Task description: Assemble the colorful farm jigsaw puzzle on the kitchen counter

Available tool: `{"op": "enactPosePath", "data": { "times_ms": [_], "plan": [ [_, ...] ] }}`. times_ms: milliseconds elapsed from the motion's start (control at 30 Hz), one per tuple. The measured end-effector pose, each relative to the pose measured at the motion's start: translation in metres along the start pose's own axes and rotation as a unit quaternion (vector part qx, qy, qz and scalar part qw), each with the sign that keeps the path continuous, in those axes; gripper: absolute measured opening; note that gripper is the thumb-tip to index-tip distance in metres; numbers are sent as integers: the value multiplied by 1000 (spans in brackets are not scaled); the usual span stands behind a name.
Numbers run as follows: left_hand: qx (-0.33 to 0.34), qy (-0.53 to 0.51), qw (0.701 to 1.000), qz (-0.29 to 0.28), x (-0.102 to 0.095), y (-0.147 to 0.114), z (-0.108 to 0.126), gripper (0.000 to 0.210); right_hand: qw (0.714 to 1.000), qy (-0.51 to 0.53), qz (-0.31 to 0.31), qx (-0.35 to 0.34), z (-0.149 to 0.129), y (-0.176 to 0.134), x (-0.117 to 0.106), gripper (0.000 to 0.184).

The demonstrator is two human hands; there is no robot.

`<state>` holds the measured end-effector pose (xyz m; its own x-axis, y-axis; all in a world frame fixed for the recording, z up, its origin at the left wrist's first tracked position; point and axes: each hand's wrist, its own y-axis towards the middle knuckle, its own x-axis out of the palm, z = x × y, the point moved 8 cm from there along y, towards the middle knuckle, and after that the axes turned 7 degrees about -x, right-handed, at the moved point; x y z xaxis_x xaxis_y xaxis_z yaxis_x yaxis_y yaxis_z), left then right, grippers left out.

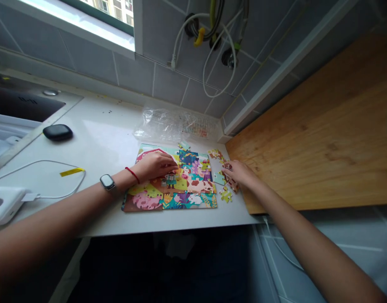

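A colourful farm-picture jigsaw puzzle [177,201], largely joined up, lies on the white counter. My left hand [157,164] rests over its upper left part, fingers bent and close together with the tips down on the picture. What is under those fingertips, if anything, is hidden. Right of the puzzle, my right hand [238,171] has its fingers closed at a brown puzzle piece [233,184] among several loose ones. A pale green piece [219,178] and a yellow-green piece [226,194] lie beside it. Another loose piece [184,146] touches the puzzle's top edge.
Crumpled clear plastic wrapping [158,124] lies behind the puzzle against the tiled wall. A wooden board [316,126] borders the right side. To the left are a black oval case [57,132], a white charger [7,204] with its cable, and a sink [19,99].
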<state>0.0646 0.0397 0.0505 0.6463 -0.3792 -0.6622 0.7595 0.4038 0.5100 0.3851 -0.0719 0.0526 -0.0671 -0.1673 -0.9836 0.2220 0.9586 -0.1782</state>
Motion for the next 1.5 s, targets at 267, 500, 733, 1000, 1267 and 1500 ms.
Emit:
{"op": "enactPosePath", "data": {
  "times_ms": [267, 500, 733, 1000, 1267, 1500],
  "plan": [
    [-13, 23, 1000, -13, 3, -1, -7, 41, 993, -72, -88, 22, 9, 63, -5, 64],
    [-18, 16, 999, -30, 11, -2, -12, 38, 992, -69, -108, -2, 1, 94, -1, 64],
    [-28, 15, 999, -27, 12, -4, -15, 31, 990, -75, -116, -26, -3, 105, -1, 49],
    [-73, 30, 997, -26, 15, -6, -28, 41, 986, -100, -125, -48, -1, 96, -3, 44],
    [-93, 35, 994, -35, 9, -3, -24, 43, 981, -121, -130, -78, 1, 101, -26, 53],
    [-93, 20, 994, -47, 13, -4, -26, 39, 984, -93, -140, -58, -10, 107, -22, 38]
  ]
}}
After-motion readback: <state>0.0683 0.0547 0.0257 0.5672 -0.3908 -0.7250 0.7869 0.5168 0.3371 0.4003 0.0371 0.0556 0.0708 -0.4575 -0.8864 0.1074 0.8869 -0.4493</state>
